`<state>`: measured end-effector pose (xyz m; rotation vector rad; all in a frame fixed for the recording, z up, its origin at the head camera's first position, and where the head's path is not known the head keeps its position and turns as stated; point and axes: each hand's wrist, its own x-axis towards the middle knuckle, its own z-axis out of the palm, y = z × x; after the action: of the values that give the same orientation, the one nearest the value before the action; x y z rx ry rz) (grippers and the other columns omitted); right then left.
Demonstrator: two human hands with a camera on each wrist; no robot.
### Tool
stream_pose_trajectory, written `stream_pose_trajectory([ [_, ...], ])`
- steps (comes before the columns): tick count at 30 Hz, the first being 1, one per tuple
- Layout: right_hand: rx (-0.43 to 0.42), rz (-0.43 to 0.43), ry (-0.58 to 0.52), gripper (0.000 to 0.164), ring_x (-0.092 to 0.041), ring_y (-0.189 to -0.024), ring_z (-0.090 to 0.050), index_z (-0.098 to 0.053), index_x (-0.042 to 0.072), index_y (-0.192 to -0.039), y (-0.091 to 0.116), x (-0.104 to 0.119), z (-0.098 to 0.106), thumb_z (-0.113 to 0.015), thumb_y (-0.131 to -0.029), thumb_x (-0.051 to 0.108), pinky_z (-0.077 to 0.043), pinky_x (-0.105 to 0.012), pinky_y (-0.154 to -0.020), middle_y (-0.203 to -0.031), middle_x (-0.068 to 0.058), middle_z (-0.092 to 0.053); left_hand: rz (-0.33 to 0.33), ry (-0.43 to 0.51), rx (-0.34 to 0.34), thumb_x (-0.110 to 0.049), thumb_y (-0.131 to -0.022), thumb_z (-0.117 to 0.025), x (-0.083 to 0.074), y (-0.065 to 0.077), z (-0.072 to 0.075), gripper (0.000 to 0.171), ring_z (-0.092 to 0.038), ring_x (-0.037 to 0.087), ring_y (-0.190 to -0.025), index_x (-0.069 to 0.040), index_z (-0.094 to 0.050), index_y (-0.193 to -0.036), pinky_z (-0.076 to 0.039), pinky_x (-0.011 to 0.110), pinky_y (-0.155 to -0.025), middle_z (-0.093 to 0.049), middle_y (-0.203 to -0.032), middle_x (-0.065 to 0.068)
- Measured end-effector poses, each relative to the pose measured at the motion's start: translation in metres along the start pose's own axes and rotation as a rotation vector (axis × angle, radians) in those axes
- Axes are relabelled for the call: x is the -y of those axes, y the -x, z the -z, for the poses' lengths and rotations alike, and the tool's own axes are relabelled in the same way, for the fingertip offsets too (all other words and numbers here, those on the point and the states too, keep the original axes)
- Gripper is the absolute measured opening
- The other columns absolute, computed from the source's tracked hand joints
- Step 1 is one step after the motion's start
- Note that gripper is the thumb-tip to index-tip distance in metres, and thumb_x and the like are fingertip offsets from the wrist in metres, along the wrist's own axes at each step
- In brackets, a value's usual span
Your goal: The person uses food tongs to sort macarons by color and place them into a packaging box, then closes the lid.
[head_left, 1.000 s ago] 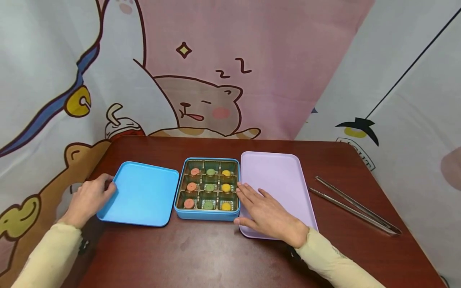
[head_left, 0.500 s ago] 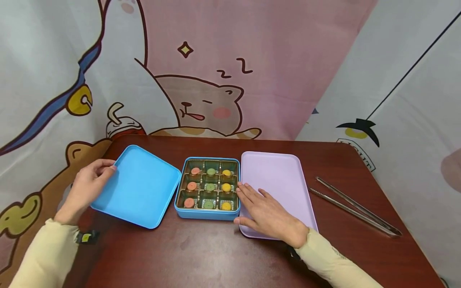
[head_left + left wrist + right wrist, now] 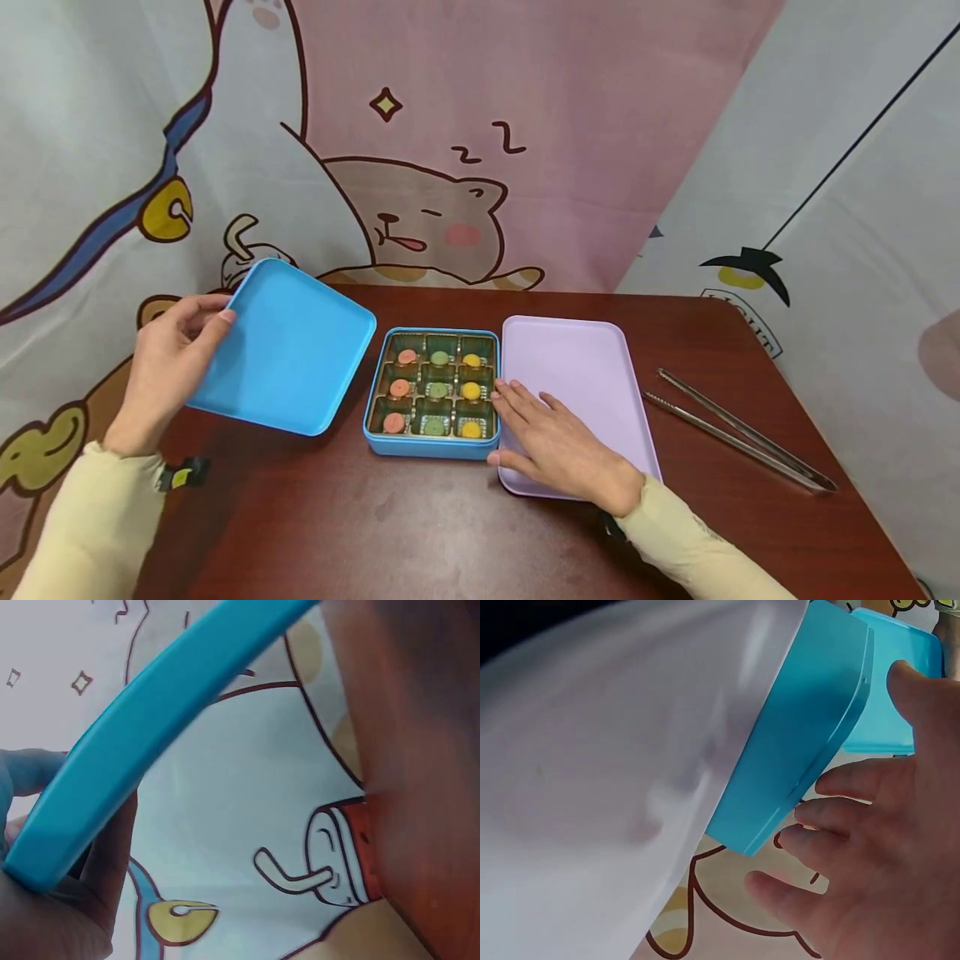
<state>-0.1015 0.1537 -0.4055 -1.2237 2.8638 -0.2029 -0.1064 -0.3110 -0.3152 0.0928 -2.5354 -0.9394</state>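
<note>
Raised off the table and tilted, a blue square lid (image 3: 288, 350) hangs at the left, its left edge pinched between thumb and fingers of my left hand (image 3: 167, 362). The left wrist view shows the lid's thick rim (image 3: 127, 742) crossing that hand. Beside it stands a blue box (image 3: 435, 449) with a gold divided insert. Each compartment holds one small round piece: orange ones (image 3: 400, 388) left, green ones (image 3: 438, 390) in the middle, yellow ones (image 3: 471, 391) right. My right hand (image 3: 558, 446) has straight fingers, their tips at the box's right side, above a purple tray.
The purple tray (image 3: 573, 350) lies right against the box. Metal tongs (image 3: 742, 433) lie spread near the table's right edge. A printed curtain (image 3: 570, 167) hangs directly behind the brown table (image 3: 420, 533).
My left hand has lifted the blue lid from the table, turning and tilting it as it rose. The right hand, box, tray and tongs have stayed in place.
</note>
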Motion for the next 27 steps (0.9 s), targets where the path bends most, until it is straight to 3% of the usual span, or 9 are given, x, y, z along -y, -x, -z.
stream_pose_trajectory([
  [4, -0.023, -0.007, -0.007, 0.085, -0.031, -0.155, -0.028, -0.039, 0.003, -0.159, 0.0, -0.001, 0.004, -0.041, -0.103, 0.067, -0.034, -0.059, -0.117, -0.168, -0.015, -0.029, -0.012, 0.054, -0.085, -0.025, -0.105, -0.062, -0.014, -0.005, -0.002, 0.037, -0.056, -0.013, -0.08, 0.0, -0.068, -0.132, -0.041, 0.007, -0.069, -0.074, -0.108, 0.022],
  [8, -0.049, -0.031, -0.04, 0.082, -0.03, -0.155, -0.026, -0.036, 0.005, -0.161, 0.0, -0.002, 0.01, -0.045, -0.104, 0.064, -0.034, -0.057, -0.117, -0.169, -0.014, -0.028, -0.018, 0.132, -0.146, -0.025, -0.104, -0.065, -0.03, -0.008, -0.008, 0.035, -0.061, -0.008, -0.08, -0.003, -0.069, -0.131, -0.044, 0.006, -0.073, -0.074, -0.099, -0.007],
  [11, -0.098, -0.044, -0.064, 0.078, -0.031, -0.155, -0.028, -0.035, 0.008, -0.162, -0.001, -0.003, 0.015, -0.049, -0.105, 0.059, -0.036, -0.057, -0.116, -0.169, -0.013, -0.028, -0.028, 0.193, -0.166, -0.026, -0.103, -0.065, -0.043, -0.011, -0.015, 0.035, -0.063, -0.004, -0.082, -0.004, -0.069, -0.131, -0.046, 0.008, -0.076, -0.072, -0.098, -0.013],
  [15, -0.17, -0.061, -0.142, 0.076, -0.032, -0.154, -0.03, -0.033, 0.009, -0.163, -0.004, -0.004, 0.021, -0.051, -0.105, 0.056, -0.036, -0.057, -0.116, -0.168, -0.012, -0.03, -0.076, 0.271, -0.186, -0.021, -0.103, -0.065, -0.058, -0.015, -0.03, 0.033, -0.066, -0.002, -0.086, -0.002, -0.07, -0.13, -0.049, 0.012, -0.079, -0.075, -0.104, 0.001],
  [19, -0.207, -0.084, -0.27, 0.076, -0.031, -0.154, -0.03, -0.03, 0.009, -0.164, -0.008, -0.005, 0.027, -0.051, -0.106, 0.053, -0.035, -0.055, -0.117, -0.168, -0.01, -0.03, -0.14, 0.357, -0.196, -0.016, -0.103, -0.065, -0.074, -0.018, -0.044, 0.03, -0.068, -0.001, -0.087, 0.0, -0.07, -0.128, -0.051, 0.013, -0.08, -0.075, -0.103, 0.006],
  [23, -0.221, -0.125, -0.429, 0.074, -0.024, -0.155, -0.028, -0.025, 0.013, -0.166, -0.013, -0.007, 0.033, -0.051, -0.107, 0.05, -0.031, -0.051, -0.121, -0.17, -0.002, -0.024, -0.194, 0.379, -0.18, -0.015, -0.104, -0.064, -0.088, -0.021, -0.055, 0.029, -0.068, -0.004, -0.086, 0.002, -0.07, -0.127, -0.052, 0.011, -0.08, -0.076, -0.105, 0.016],
  [27, -0.225, -0.161, -0.601, 0.071, -0.02, -0.155, -0.027, -0.022, 0.016, -0.167, -0.018, -0.01, 0.036, -0.047, -0.109, 0.049, -0.028, -0.049, -0.122, -0.171, 0.003, -0.022, -0.244, 0.381, -0.167, -0.013, -0.104, -0.063, -0.1, -0.025, -0.066, 0.029, -0.068, -0.01, -0.087, 0.004, -0.069, -0.126, -0.052, 0.011, -0.08, -0.077, -0.108, 0.018],
])
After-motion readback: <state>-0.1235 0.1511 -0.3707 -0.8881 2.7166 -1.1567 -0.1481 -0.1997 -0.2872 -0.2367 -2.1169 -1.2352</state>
